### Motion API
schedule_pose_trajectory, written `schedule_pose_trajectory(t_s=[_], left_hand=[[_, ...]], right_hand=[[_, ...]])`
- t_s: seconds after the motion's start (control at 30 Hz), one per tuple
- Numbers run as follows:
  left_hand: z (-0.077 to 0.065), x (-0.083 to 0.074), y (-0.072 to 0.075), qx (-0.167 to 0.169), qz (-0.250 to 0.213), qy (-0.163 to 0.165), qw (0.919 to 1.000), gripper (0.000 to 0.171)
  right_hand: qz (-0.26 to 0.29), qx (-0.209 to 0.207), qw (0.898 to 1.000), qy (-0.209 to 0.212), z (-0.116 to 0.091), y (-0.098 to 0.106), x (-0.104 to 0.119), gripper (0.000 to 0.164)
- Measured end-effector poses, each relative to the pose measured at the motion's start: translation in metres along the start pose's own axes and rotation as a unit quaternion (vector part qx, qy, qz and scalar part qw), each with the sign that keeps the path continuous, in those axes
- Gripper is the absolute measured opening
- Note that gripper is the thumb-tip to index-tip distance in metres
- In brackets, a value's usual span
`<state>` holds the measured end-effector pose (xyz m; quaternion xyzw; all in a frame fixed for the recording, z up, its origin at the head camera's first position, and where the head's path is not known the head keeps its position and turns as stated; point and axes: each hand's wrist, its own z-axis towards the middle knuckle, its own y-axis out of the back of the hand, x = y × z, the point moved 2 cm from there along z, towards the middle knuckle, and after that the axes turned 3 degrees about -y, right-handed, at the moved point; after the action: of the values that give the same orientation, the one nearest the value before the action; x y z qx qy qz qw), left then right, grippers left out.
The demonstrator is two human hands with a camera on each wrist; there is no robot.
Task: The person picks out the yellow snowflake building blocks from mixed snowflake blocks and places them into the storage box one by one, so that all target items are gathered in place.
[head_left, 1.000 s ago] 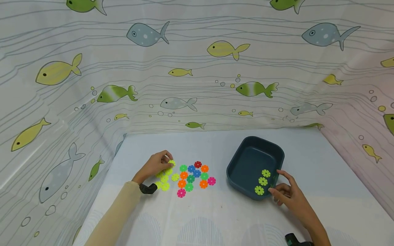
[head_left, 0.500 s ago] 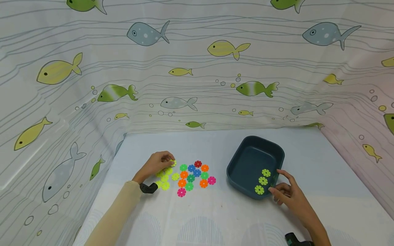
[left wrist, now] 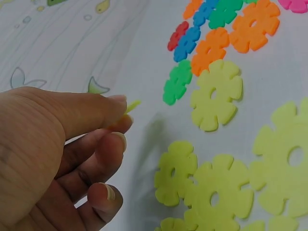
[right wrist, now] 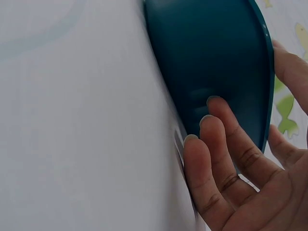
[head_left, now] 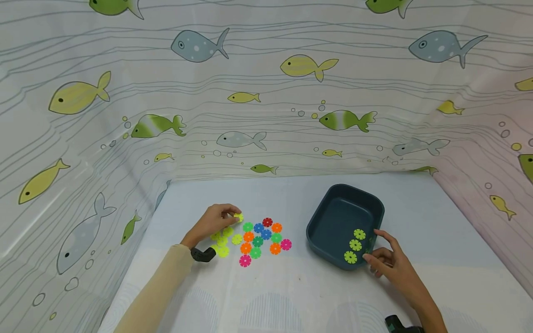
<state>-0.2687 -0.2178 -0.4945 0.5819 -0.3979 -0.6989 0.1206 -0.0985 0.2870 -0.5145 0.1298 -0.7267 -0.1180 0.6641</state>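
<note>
My left hand (head_left: 212,222) pinches a yellow snowflake disc (head_left: 238,217) between thumb and fingertips. In the left wrist view that disc (left wrist: 134,105) shows edge-on, its rest hidden by the fingers. Below the hand lie several loose yellow discs (head_left: 223,251), some overlapping. A dark blue tray (head_left: 337,212) stands at right with several yellow discs (head_left: 355,245) along its right side. My right hand (head_left: 393,266) holds that side of the tray, thumb and index finger at the rim. The right wrist view shows the other fingers (right wrist: 197,159) bent beside the outer wall (right wrist: 211,53).
Between the left hand and the tray lies a group of orange, blue, green, pink and red discs (head_left: 258,241). A white patterned cloth covers the table (head_left: 287,286). Fish-print sheeting (head_left: 266,115) encloses the back and sides.
The left hand has shifted slightly right with the pinched yellow disc, away from the yellow pile. The right hand and the tray have stayed in place.
</note>
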Motion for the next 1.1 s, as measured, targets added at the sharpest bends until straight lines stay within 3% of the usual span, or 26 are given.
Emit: schedule_pose_trajectory(t_s=[0.47,1.1], left_hand=[[0.004,-0.022,-0.003,0.017,-0.023,-0.035,0.9990,0.020],[0.011,-0.044,-0.013,0.025,-0.029,-0.054,0.9978,0.020]], right_hand=[[-0.004,0.001,1.000,-0.002,0.001,-0.001,0.002,0.083],[0.005,0.003,1.000,-0.007,0.000,0.000,0.002,0.083]])
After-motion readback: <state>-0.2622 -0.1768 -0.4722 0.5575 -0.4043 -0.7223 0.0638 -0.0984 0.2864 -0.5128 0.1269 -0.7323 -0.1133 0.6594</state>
